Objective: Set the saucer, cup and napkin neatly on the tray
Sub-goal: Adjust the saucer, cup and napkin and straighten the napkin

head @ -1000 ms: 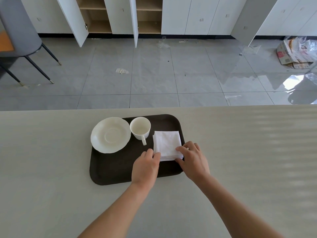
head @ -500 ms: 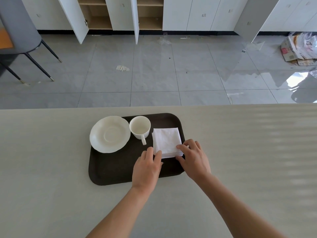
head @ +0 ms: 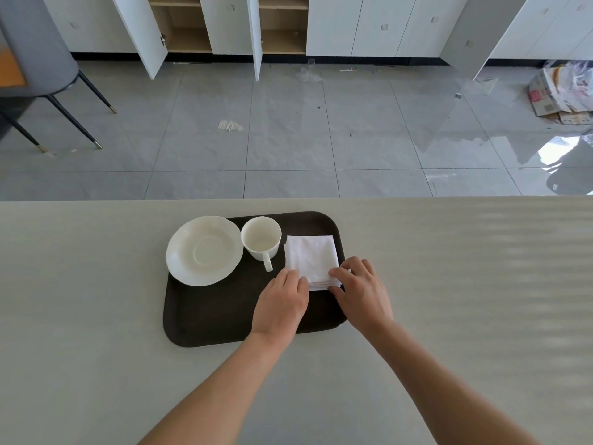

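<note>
Left hand: palm down, fingers loosely bent, tips on the near left corner of the napkin; presses, does not enclose.
Right hand: fingers spread, tips on the near right corner of the napkin, thumb at its near edge; a light pinch, cannot tell if the edge is lifted.
Change: over the last second the napkin has shifted only slightly; both hands have stayed at its near corners. Small nudges, not a carry.
Meaning: judged a final squaring step; placing looks done.
Napkin: folded, layers showing at the near edge, flat on the right part of the tray, close to its right rim.
Cup: upright on the tray, just left of the napkin, handle pointing toward the person.
Saucer: left of the cup, rim overhanging the tray's left edge; may need moving inward.
Table: pale, bare around the tray.
Obstacles: none near the hands; cup handle is close to the left fingertips.
</note>
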{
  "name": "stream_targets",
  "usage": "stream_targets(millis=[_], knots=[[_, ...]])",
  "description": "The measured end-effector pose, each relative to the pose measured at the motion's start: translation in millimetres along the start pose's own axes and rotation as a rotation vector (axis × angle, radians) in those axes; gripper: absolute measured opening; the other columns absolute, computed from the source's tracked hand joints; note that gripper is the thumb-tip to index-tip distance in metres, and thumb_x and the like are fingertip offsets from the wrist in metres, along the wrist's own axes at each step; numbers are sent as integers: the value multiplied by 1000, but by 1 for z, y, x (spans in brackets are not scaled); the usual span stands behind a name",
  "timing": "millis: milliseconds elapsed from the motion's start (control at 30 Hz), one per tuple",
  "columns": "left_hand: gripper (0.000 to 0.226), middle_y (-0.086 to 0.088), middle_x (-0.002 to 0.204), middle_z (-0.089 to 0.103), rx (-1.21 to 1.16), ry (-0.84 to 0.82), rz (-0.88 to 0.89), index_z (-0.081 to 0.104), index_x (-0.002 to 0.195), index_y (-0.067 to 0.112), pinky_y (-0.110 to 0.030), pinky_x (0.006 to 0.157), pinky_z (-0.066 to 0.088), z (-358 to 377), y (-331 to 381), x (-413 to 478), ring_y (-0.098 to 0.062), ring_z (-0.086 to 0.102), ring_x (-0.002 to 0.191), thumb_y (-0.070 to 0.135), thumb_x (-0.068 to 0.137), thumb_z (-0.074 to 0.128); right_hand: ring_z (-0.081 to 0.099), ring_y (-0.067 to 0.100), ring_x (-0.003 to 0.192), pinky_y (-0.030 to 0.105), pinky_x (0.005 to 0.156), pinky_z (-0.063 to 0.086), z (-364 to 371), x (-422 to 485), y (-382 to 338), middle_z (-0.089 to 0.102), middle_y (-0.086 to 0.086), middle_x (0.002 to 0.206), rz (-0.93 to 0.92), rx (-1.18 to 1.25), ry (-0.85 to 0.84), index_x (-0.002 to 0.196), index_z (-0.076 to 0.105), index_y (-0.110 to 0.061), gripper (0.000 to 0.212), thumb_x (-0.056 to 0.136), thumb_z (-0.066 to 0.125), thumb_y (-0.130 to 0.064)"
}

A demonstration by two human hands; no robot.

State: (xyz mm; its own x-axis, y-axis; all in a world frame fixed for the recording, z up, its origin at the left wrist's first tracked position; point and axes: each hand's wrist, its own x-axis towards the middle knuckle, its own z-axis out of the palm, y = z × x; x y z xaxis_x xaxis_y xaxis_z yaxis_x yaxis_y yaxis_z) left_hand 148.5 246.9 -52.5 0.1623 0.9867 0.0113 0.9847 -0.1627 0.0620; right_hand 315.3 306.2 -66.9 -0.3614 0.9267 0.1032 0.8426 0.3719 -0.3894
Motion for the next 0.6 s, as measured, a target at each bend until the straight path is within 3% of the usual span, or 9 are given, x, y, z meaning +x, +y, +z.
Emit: stream_targets(millis=[200, 333, 400, 500, 600], knots=[[28, -7, 94, 66, 6, -57, -28, 67, 100, 11, -26, 75, 58, -5, 3, 2, -19, 65, 94, 6, 73, 76, 55, 25, 83, 32, 52, 49, 2, 4, 2, 61, -1, 92, 8, -11, 14, 89, 70, -17, 23, 71, 81, -9], [30, -4, 85, 65, 37, -95, -52, 68, 89, 14, -20, 60, 55, -11, 4, 4, -15, 66, 86, 8, 63, 82, 54, 24, 80, 27, 52, 42, 3, 7, 1, 61, -2, 90, -6, -21, 26, 87, 70, -18, 24, 69, 82, -9], [30, -6, 91, 64, 40, -143, -101, 65, 92, 11, -21, 58, 53, -14, 8, 8, -17, 66, 93, 6, 66, 79, 54, 24, 81, 27, 52, 41, 4, 9, 1, 61, -2, 91, -3, -25, 25, 88, 70, -19, 23, 71, 81, -9], [30, -14, 110, 58, 32, -215, -162, 56, 110, 4, -28, 68, 55, -12, 11, 17, -26, 57, 113, 1, 81, 65, 55, 25, 82, 30, 53, 45, 3, 14, 1, 62, -1, 91, 0, -23, 27, 90, 71, -18, 22, 72, 79, -8], [34, -18, 117, 53, 24, -256, -169, 52, 116, 1, -32, 73, 56, -12, 11, 24, -31, 52, 121, 1, 84, 63, 56, 27, 81, 33, 59, 50, 3, 18, 0, 63, 1, 92, -8, -30, 24, 92, 73, -17, 22, 73, 79, -8]])
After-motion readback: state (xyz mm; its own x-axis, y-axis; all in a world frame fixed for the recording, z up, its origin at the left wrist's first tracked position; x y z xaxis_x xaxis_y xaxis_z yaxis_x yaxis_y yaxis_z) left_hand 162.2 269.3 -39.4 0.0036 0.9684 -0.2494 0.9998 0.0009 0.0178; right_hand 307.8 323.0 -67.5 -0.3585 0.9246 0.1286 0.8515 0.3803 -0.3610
